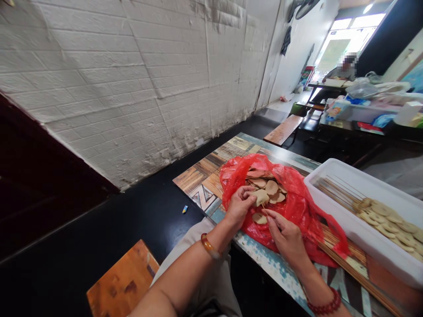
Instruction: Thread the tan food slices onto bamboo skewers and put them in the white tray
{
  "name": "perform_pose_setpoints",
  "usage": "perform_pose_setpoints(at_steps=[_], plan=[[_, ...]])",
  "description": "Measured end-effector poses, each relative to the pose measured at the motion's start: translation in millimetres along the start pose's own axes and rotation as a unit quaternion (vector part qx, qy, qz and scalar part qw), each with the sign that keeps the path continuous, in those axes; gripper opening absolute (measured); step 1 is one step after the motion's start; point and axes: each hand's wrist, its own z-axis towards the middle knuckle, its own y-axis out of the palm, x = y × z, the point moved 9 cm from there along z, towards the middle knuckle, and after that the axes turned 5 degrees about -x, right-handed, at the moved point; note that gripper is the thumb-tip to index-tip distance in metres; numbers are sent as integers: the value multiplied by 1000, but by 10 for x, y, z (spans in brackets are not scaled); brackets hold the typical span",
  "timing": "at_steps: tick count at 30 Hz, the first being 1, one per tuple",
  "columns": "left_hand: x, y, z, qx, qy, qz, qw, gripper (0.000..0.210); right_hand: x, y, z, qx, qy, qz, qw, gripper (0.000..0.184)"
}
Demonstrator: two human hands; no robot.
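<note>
My left hand [238,207] pinches a pale, flat round slice [260,197] between thumb and fingers. In my right hand [286,237] is a thin wooden skewer [264,210], its tip at the lower edge of that slice; whether it has gone through I cannot tell. Both hands are over an opened red plastic bag [233,176] on the table. A pile of similar slices [272,188] fills the bag's middle. Just below the skewer is another slice [259,218], apparently lying on the red plastic.
A white plastic tub [333,165] at right holds skewered slices [390,220]. Bare skewers [346,265] lie along the patterned table [211,185]. A wooden stool [122,281] stands at lower left, a bench [284,129] beyond. A person [340,72] sits at a far table.
</note>
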Motion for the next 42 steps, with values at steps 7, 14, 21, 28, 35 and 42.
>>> perform_pose_setpoints(at_steps=[7,14,21,28,35,42], plan=[[-4,6,4,1,-2,24,1000,36,-5,1,-3,1,4,5,1000,31],[-10,13,14,-7,-2,49,999,37,53,21,-7,-7,11,8,1000,31],[-44,23,10,-15,-15,63,998,37,72,30,-6,-5,19,11,1000,31],[-12,33,-1,-13,-6,66,998,35,77,27,-1,-6,25,17,1000,31],[20,29,1,-5,7,33,999,37,103,45,-1,-13,41,22,999,30],[28,14,10,4,15,31,999,39,101,72,-8,-18,57,20,998,27]])
